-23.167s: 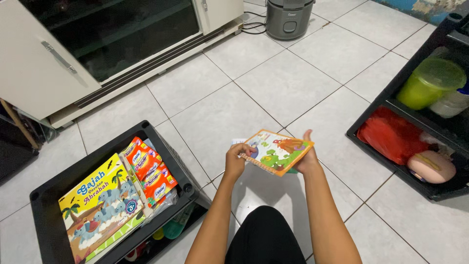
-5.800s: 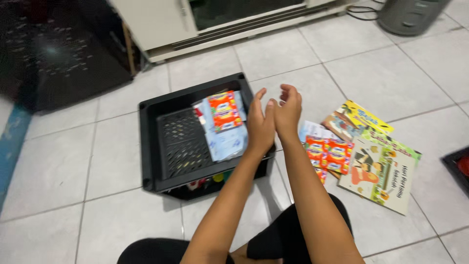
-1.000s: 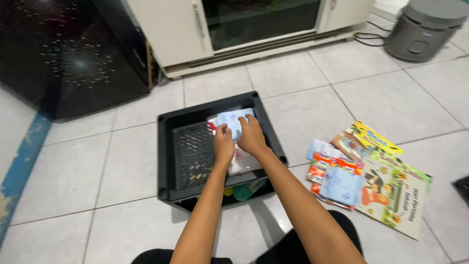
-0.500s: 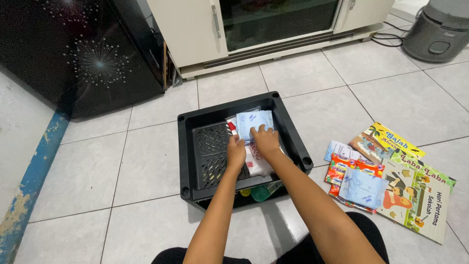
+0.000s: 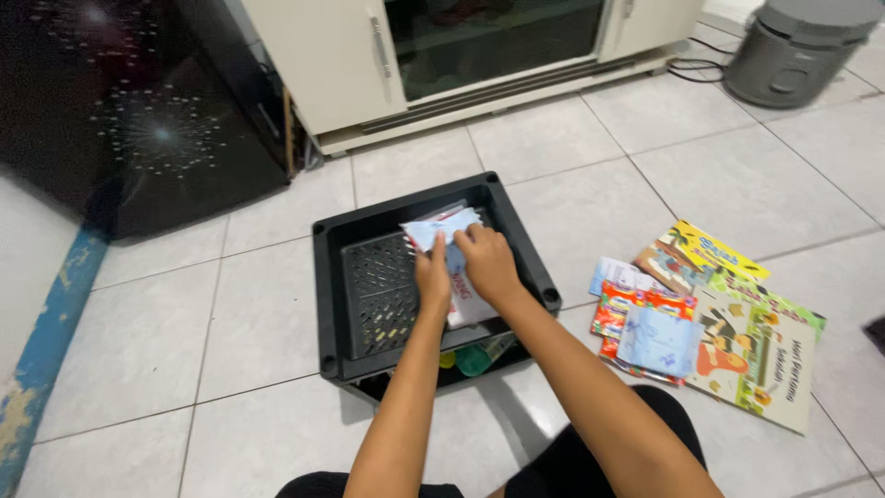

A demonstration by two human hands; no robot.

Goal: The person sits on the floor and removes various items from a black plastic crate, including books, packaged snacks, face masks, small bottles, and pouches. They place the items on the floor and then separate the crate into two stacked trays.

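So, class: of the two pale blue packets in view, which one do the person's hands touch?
The pale blue packet inside the black tray, under both hands; the other lies untouched on the floor pile.

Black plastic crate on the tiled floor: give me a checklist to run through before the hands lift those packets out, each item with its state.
1. Left hand on the flat white and pale blue packets: ok, fingers rest on the stack.
2. Right hand on the same stack: ok, it lies on top beside the left hand.
3. Firm grip under the packets: cannot tell, the fingertips are hidden.
4. Black plastic crate sitting level on the white tiled floor: ok.
5. Perforated crate bottom left of the packets bare: ok.
6. Pile of colourful picture books and orange sachet strips lying apart from the crate: ok, they are on the floor to the right.
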